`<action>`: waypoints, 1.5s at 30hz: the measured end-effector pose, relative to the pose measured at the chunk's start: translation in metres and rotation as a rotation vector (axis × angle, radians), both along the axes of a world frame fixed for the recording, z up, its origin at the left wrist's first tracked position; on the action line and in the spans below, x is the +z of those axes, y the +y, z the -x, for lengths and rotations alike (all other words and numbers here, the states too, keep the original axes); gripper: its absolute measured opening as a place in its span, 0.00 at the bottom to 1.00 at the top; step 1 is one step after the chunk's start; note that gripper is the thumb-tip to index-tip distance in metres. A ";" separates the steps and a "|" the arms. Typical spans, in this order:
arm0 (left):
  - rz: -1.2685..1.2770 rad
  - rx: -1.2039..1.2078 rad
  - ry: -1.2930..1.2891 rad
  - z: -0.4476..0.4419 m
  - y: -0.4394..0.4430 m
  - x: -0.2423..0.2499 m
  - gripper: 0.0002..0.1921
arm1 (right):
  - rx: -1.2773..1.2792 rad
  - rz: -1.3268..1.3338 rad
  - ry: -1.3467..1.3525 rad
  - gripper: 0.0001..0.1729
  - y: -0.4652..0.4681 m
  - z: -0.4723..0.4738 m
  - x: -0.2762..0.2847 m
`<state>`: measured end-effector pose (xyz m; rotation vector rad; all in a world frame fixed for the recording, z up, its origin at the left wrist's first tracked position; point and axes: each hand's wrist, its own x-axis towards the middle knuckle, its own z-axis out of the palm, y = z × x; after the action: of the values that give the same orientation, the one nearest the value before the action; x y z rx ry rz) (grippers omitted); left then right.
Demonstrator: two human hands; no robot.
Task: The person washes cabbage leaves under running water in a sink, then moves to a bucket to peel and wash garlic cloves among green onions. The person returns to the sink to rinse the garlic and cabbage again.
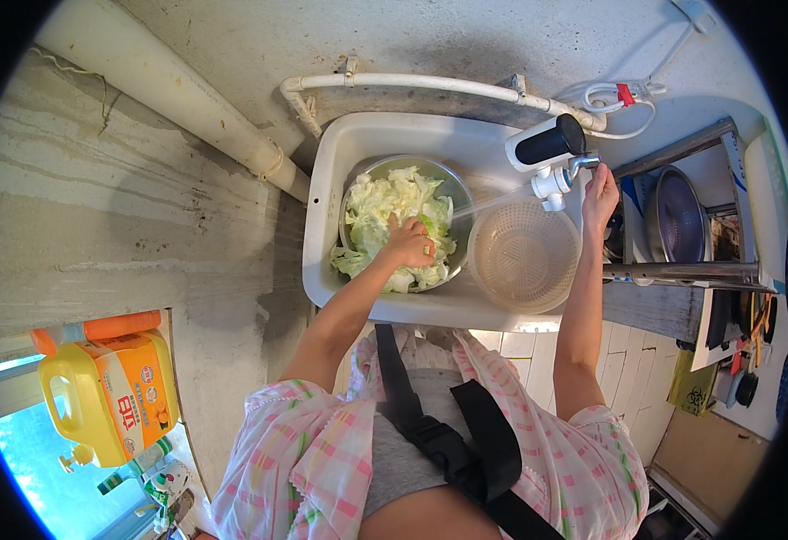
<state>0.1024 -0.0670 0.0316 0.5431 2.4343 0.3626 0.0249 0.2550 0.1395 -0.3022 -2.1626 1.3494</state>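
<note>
Torn pale-green leaves point(401, 185), which look like cabbage or lettuce, heap up in a round metal bowl point(463, 196) in the sink. On top of them rests my left hand point(409, 244), fingers apart and partly bent among the leaves. My right hand point(599, 199) grips the metal tap handle point(584, 162) at the sink's right side. The tap carries a black-and-white unit point(546, 142) and a white spout fitting point(551, 187). A thin stream of water point(492, 204) runs from it sideways towards the bowl. Beside the bowl sits a round plastic colander point(522, 253), with no food visible inside.
The white sink basin point(394, 125) stands against a stained wall with a white pipe point(428, 79) above. On the right is a metal rack point(681, 271) with a metal basin point(681, 216). A yellow detergent jug point(107, 398) and other bottles stand on the left window ledge.
</note>
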 end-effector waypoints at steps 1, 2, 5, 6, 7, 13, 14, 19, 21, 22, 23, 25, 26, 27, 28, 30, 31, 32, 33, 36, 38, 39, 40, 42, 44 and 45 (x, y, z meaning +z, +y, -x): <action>-0.017 0.004 0.006 0.000 0.000 0.000 0.08 | 0.004 0.001 -0.007 0.22 0.000 0.000 0.000; -0.022 0.008 0.012 -0.001 0.000 0.000 0.07 | 0.003 0.004 -0.007 0.22 0.000 0.000 0.000; -0.028 0.012 0.022 -0.002 0.000 0.000 0.07 | 0.009 0.012 -0.020 0.22 0.000 -0.001 0.001; -0.016 0.012 0.026 -0.002 0.000 0.000 0.07 | 0.010 0.012 -0.018 0.22 0.000 -0.001 0.001; -0.028 0.013 0.025 -0.002 0.000 0.000 0.07 | 0.011 0.013 -0.017 0.22 0.000 -0.001 0.001; -0.022 0.016 0.020 -0.002 0.000 0.002 0.07 | 0.015 0.066 -0.007 0.22 -0.003 -0.001 0.002; -0.022 0.017 0.023 -0.002 0.001 0.002 0.07 | 0.011 0.053 -0.001 0.22 -0.003 -0.001 0.002; -0.004 -0.012 -0.018 0.003 0.000 0.007 0.08 | 0.015 0.053 0.007 0.22 -0.002 -0.001 0.001; 0.007 -0.028 -0.065 0.009 0.000 0.010 0.09 | 0.016 0.027 0.016 0.22 -0.001 0.000 0.000; 0.006 -0.037 -0.076 0.010 0.000 0.011 0.11 | 0.011 0.024 -0.002 0.22 0.000 0.000 0.000; 0.008 -0.043 -0.092 0.011 0.000 0.012 0.12 | 0.016 0.014 0.015 0.23 0.000 0.000 0.000; 0.015 -0.046 -0.079 0.010 0.001 0.013 0.14 | 0.012 0.011 0.000 0.23 0.001 0.000 -0.001; 0.020 -0.042 -0.048 0.007 0.002 0.012 0.14 | 0.018 0.006 0.012 0.23 0.000 -0.001 -0.001; 0.029 -0.037 -0.014 0.005 0.002 0.012 0.15 | 0.019 0.004 0.014 0.23 0.000 -0.001 -0.001; 0.032 -0.037 -0.009 0.003 0.002 0.012 0.15 | 0.021 0.002 0.015 0.23 -0.001 -0.001 0.000; 0.036 -0.033 0.008 0.000 0.002 0.011 0.16 | 0.008 0.013 0.032 0.22 -0.003 -0.001 0.003; 0.031 -0.037 0.004 0.000 0.002 0.012 0.17 | 0.001 0.028 0.019 0.22 -0.005 -0.002 0.005; 0.018 -0.038 0.003 0.000 0.001 0.013 0.18 | -0.003 0.036 -0.009 0.21 -0.006 -0.003 0.009; 0.016 -0.032 -0.012 0.002 0.001 0.015 0.19 | -0.007 0.052 -0.061 0.20 -0.007 -0.005 0.013; -0.252 0.118 0.000 0.007 -0.003 0.030 0.20 | -0.196 -0.068 0.156 0.17 -0.021 -0.018 0.020; -0.369 0.213 0.157 0.007 -0.011 0.044 0.20 | -0.310 -0.095 0.253 0.16 -0.038 -0.036 0.018; -0.418 0.259 0.237 0.006 -0.018 0.052 0.20 | -0.333 -0.072 0.221 0.16 -0.050 -0.051 0.014; -0.401 0.304 0.421 0.000 -0.026 0.060 0.17 | -0.306 -0.109 0.233 0.15 -0.064 -0.061 0.006; -0.539 0.542 0.347 -0.010 -0.050 0.071 0.14 | -0.185 -0.254 0.234 0.13 -0.097 -0.081 -0.015; -0.412 0.757 0.238 -0.029 -0.074 0.076 0.10 | 0.092 -0.309 0.092 0.15 -0.128 -0.100 -0.038; -0.268 0.740 0.142 -0.039 -0.086 0.075 0.13 | 0.271 -0.267 -0.016 0.17 -0.140 -0.107 -0.049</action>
<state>0.1413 -0.1527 0.1070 -0.2680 2.6678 0.9876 0.1318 0.1154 0.0905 0.0877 -2.4291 1.1762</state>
